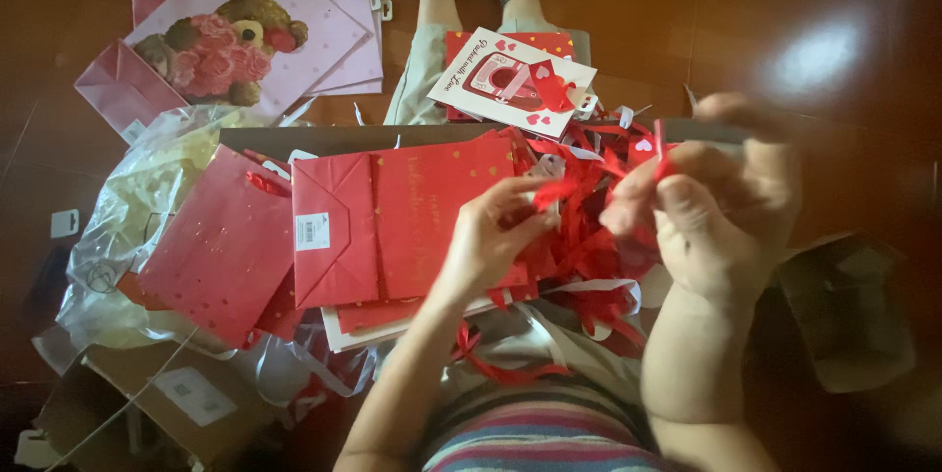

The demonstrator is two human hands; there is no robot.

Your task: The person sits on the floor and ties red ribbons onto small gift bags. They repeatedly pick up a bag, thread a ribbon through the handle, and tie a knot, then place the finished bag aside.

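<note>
My left hand [496, 232] pinches a strand of red ribbon [551, 192] above a tangle of red and white ribbon handles [589, 256]. My right hand [716, 207], raised closer to the camera, grips another red ribbon end [662, 153] with a small heart tag [643, 145]. Under my left hand lies a folded flat red paper gift bag [392, 222] with a white label. The tangle rests on a stack of flat bags over my lap.
A second red bag [221, 246] lies to the left on clear plastic wrap [137, 207]. Pink bags with a bear picture [245, 35] lie on the brown floor at the back left. A white bag with hearts [510, 79] rests on my legs. A cardboard box [167, 403] sits front left.
</note>
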